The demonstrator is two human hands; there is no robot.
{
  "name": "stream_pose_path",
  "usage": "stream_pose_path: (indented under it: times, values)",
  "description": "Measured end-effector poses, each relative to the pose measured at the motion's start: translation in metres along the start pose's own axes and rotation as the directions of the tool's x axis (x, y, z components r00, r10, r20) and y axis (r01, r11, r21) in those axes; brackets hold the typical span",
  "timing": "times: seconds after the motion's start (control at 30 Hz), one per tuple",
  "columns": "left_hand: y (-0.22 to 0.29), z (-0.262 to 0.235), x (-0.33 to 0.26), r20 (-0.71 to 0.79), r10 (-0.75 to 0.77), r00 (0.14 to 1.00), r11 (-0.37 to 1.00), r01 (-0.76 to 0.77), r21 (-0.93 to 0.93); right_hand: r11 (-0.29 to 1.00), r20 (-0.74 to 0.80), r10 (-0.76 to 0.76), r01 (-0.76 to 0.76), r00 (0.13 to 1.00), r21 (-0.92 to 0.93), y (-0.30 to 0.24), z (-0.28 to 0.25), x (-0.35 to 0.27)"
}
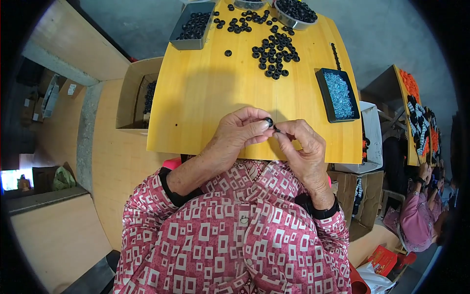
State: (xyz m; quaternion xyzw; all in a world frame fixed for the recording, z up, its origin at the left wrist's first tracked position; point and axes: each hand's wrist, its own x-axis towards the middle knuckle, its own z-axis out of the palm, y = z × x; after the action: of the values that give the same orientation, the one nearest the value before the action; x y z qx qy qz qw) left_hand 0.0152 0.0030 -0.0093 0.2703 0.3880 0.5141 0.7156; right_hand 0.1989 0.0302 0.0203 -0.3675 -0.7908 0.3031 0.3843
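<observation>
"What have you got?"
"A small, rounded black piece (269, 121), pinched and partly covered by my grip."
"Only that?"
"Also a slim dark bit (277, 130), just to its right; its full shape I can't tell. I hold both above the table (205, 83), near the edge closest to me."

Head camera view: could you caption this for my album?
Left hand and right hand hold a small black piece between them above a yellow table scattered with black rings.

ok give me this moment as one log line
left hand: pinching round black piece | right hand: pinching small dark piece | black rings: loose on yellow table | black tray: blue bits
</observation>
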Motion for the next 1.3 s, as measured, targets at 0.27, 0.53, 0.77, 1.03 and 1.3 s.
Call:
stream_pose_path:
  times: [0.27,0.53,0.77,1.03,1.3]
  values:
    - [0.002,0.000,-0.001,0.003,-0.016,1.000,1.000,0.016,-0.001,0.999,-0.023,0.042,-0.041,0.999,0.019,0.005,0.001,-0.001]
    - [0.002,0.004,-0.003,0.031,-0.014,0.999,1.000,0.014,-0.003,0.965,-0.009,-0.200,0.196,0.980,-0.172,0.008,-0.006,-0.002]
    - [-0.001,0.003,-0.003,0.080,0.043,0.996,0.999,-0.044,0.012,0.947,-0.036,-0.251,0.237,0.967,-0.214,0.005,-0.004,-0.005]
    - [-0.003,0.004,-0.003,0.052,0.025,0.998,0.999,-0.027,0.028,0.984,0.001,-0.166,0.165,0.986,-0.065,0.001,-0.005,-0.005]
    - [-0.006,0.003,-0.001,0.107,0.074,0.991,0.996,-0.078,0.035,0.999,-0.025,-0.025,0.024,0.999,-0.036,-0.004,-0.005,-0.008]
